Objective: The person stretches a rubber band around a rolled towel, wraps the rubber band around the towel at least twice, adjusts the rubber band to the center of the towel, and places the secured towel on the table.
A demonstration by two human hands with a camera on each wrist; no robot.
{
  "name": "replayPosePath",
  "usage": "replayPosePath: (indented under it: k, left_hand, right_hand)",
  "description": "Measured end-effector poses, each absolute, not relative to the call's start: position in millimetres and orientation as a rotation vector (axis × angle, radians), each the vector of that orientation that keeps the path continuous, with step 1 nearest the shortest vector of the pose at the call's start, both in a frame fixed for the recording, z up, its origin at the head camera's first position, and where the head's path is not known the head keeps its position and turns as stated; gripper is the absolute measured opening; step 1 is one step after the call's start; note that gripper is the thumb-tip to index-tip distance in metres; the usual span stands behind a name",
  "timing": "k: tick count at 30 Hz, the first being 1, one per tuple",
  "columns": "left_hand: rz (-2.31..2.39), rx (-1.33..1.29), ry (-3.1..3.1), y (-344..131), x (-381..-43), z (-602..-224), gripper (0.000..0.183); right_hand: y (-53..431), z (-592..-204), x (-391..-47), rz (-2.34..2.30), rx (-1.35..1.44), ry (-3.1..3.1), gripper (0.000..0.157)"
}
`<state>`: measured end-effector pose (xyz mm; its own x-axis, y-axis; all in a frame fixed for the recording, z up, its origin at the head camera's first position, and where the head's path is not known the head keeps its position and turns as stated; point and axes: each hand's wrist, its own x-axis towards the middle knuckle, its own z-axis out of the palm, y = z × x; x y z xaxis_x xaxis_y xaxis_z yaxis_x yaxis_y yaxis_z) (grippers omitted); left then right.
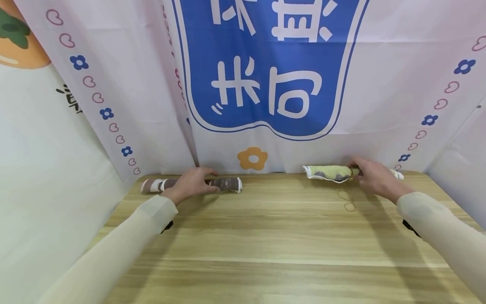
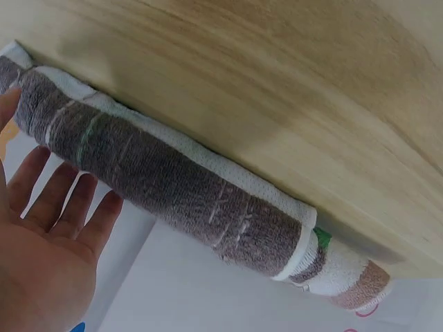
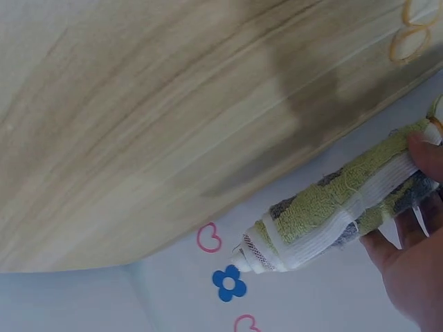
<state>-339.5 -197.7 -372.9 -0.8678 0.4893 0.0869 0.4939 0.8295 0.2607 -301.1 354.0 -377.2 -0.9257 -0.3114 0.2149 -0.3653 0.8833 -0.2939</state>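
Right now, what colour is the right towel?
Yellowish-green, grey and white towel; best in right wrist view.

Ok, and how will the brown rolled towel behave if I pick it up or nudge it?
The brown rolled towel is probably soft and squeezable, given its fuzzy pile. Its rounded shape suggests it may roll if nudged. The exposed white edge along its length hints it could loosen.

From my end I see a curtained-off booth, the wider room hidden: wood-grain table [image 1: 265, 240] under the left hand [image 1: 193, 182] and right hand [image 1: 373, 176], printed cloth hangings [image 1: 398, 63] just beyond.
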Motion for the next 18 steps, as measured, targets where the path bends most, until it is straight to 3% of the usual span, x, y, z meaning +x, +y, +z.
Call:
replayPosePath:
  k: [18]
  left_hand:
    - [-0.379, -0.814, -2.928, -193, -344, -388, 0.040]
  right_hand:
    - [360, -396, -309, 0.486, 0.486, -2.910, 0.032]
